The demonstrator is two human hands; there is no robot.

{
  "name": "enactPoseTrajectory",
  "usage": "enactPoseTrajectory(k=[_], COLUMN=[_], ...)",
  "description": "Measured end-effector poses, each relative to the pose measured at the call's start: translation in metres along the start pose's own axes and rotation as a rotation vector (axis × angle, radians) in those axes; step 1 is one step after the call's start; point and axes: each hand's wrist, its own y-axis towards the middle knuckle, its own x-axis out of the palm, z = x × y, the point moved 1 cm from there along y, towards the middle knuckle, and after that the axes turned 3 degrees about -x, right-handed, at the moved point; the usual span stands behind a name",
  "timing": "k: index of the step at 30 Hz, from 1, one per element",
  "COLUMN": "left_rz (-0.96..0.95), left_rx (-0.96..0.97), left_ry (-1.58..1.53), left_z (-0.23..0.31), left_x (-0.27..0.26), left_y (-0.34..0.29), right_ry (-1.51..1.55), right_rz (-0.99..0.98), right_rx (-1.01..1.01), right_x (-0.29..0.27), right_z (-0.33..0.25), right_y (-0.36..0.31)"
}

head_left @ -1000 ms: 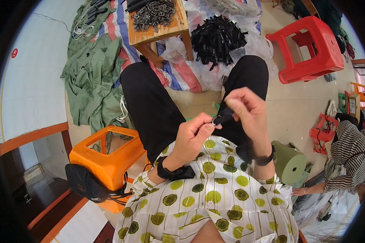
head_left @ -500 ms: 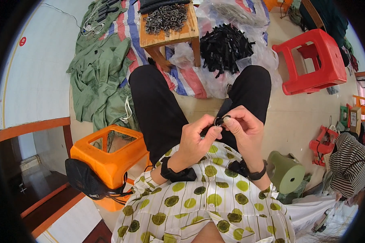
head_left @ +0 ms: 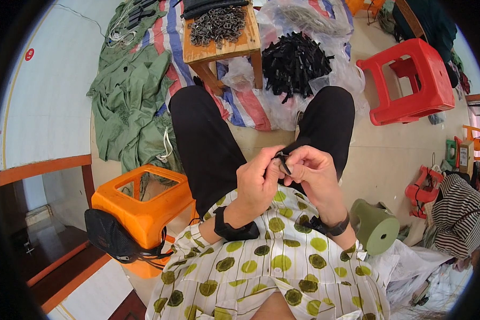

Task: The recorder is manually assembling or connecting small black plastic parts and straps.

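Observation:
Above my lap, my left hand (head_left: 258, 177) and my right hand (head_left: 316, 172) meet fingertip to fingertip. Both pinch a short black strap (head_left: 297, 144), whose free part points up toward my right knee. A small loop of it bends between the thumbs; whether a metal piece sits inside is hidden by my fingers. Beyond my knees, metal buckles (head_left: 217, 26) lie heaped on a wooden stool (head_left: 212, 53). To its right, a pile of similar black straps (head_left: 296, 64) rests on clear plastic sheeting (head_left: 346, 66).
An orange stool (head_left: 138, 200) with a black bag (head_left: 109, 234) stands at my left. Green fabric (head_left: 128, 101) spreads beyond it. On the right are a red stool (head_left: 405, 85), a green stool (head_left: 376, 226) and striped cloth (head_left: 461, 213).
My fingertips have drawn closer together around the strap. Its end has swung a little, and the loop now shows as a bent black piece between my thumbs.

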Motion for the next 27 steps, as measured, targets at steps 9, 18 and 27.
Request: enactPoseTrajectory(k=[9, 18, 27], left_rz=[-0.059, 0.032, 0.056], left_rx=[-0.153, -0.061, 0.068], left_ry=[-0.128, 0.025, 0.053], left_z=[-0.003, -0.001, -0.005], left_x=[0.001, 0.002, -0.001], left_y=[-0.001, 0.0, 0.003], right_ry=[-0.097, 0.029, -0.086], right_rz=[0.131, 0.065, 0.02], right_rx=[-0.231, 0.051, 0.107], right_x=[0.011, 0.007, 0.007], right_z=[0.0, 0.001, -0.004], right_y=[-0.001, 0.002, 0.009])
